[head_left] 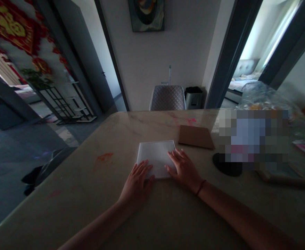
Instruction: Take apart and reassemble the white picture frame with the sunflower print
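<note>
A flat white rectangular piece [156,152], like a thin panel or a stack of sheets, lies on the table in front of me. My left hand [139,178] rests on its lower left corner, fingers stretched out. Across its right edge lies my right hand [184,170], with its fingers spread flat and a thin dark red band round the wrist. Neither hand grips anything. Just beyond the right hand is a flat brown board [195,136]. The exact kind of the white piece cannot be made out.
The stone-patterned table [116,215] bears orange and pink stains. A black round object [227,165] stands to the right, beside a blurred-out area. Clear plastic wrapping [267,97] is heaped at the far right. Behind the table are a quilted chair [168,98] and a bin [193,99].
</note>
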A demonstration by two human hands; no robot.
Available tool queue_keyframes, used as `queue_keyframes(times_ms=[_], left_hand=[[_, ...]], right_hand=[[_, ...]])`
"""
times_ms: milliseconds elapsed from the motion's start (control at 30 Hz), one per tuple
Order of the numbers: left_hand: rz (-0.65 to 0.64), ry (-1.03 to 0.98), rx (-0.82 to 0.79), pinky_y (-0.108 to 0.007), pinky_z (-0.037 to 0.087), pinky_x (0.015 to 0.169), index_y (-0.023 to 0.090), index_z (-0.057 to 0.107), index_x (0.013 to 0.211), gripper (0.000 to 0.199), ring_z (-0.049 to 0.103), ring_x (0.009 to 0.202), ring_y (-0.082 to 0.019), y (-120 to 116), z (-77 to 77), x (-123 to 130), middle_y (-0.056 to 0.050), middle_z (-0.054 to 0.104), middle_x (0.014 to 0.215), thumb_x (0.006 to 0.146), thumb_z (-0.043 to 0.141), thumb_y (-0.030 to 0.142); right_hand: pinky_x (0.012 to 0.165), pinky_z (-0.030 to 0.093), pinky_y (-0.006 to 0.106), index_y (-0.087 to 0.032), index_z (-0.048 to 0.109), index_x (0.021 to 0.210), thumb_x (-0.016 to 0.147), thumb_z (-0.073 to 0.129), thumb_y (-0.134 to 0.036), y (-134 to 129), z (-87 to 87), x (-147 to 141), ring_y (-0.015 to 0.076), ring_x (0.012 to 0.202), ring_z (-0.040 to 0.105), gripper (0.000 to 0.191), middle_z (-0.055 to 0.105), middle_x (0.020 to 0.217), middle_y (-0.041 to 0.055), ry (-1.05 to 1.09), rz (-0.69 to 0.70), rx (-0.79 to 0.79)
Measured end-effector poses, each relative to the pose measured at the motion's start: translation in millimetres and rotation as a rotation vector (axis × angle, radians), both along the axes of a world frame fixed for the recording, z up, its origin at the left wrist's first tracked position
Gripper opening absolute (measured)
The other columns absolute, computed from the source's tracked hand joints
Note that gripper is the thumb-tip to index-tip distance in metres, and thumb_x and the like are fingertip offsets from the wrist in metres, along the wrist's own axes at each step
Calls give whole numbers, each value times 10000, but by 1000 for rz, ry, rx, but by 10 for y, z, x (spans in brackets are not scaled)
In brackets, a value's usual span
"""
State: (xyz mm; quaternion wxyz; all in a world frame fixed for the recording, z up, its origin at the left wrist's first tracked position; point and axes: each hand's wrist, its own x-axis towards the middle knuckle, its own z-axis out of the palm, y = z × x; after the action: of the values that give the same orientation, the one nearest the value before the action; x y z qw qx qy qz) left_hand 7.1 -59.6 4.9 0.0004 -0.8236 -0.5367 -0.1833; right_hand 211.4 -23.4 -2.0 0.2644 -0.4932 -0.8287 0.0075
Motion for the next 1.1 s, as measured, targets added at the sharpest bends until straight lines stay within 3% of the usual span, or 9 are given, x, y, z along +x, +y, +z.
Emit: queue_keyframes(times_ms=[367,600,833,1100], left_hand=[[65,-130,-49,-472,318,1020,180,498,1164,412,402,1233,-238,19,-14,-29,-109,467,1321,839,444,426],[66,-163,-50,-461,297,1036,202,423,1223,475,388,1243,-234,0,-6,-22,-96,461,1327,816,479,443],[127,-146,13,-477,320,1018,199,420,1236,583,414,1219,-270,-37,36,0,-116,462,1322,741,567,471],[68,-204,135,-478,376,987,276,585,1056,294,535,1097,-230,-50,89,-25,-17,573,1212,778,558,369]], right_hand=[[1042,286,467,-88,434,1269,871,370,-389,5,13,30,247,1187,450,503,533,1234,159,98,72,-53],[1060,255,466,-134,285,1360,889,341,-378,-13,10,45,223,1237,396,534,436,1338,126,124,187,-79],[1042,288,460,-136,247,1374,887,330,-436,-28,16,47,233,1252,373,578,399,1364,127,130,201,-123],[1042,286,458,-151,285,1357,878,335,-477,-26,11,31,232,1244,385,581,411,1357,124,75,242,-135]])
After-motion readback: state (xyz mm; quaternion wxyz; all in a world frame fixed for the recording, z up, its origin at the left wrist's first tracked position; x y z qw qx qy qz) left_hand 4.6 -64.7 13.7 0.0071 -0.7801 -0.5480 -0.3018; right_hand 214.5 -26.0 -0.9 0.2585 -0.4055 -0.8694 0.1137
